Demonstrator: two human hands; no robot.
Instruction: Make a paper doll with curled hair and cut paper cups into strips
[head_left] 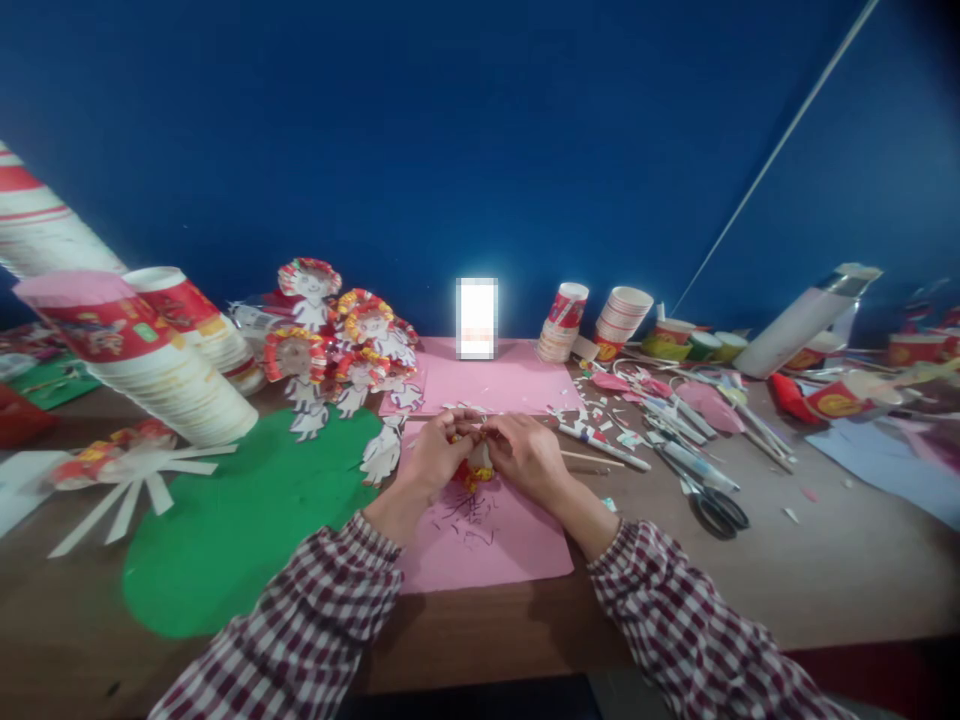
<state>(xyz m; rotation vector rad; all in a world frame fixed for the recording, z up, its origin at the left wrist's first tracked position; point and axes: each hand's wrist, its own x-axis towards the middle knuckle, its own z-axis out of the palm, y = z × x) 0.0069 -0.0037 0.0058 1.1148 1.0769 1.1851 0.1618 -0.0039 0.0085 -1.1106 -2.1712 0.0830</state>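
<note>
Both hands meet over a pink sheet point(517, 540) with dark pen marks on it. Between them is a small red and yellow paper craft piece point(474, 474), partly covered by the fingers. My left hand point(442, 450) is closed on its left side, fingertips pinching near the top. From the other side my right hand point(525, 455) grips it too, fingers bent inward. A white paper cut-out figure point(384, 452) lies just left of my left hand. Several finished-looking paper figures point(364, 325) with curly red and yellow rims stand behind it.
Stacked paper cups point(180, 370) lean at the left beside a green sheet point(247, 540). Scissors point(712, 505), a marker point(606, 446) and paper scraps lie at the right. More cups point(622, 315) and a bright blurred-out screen point(477, 320) stand at the back.
</note>
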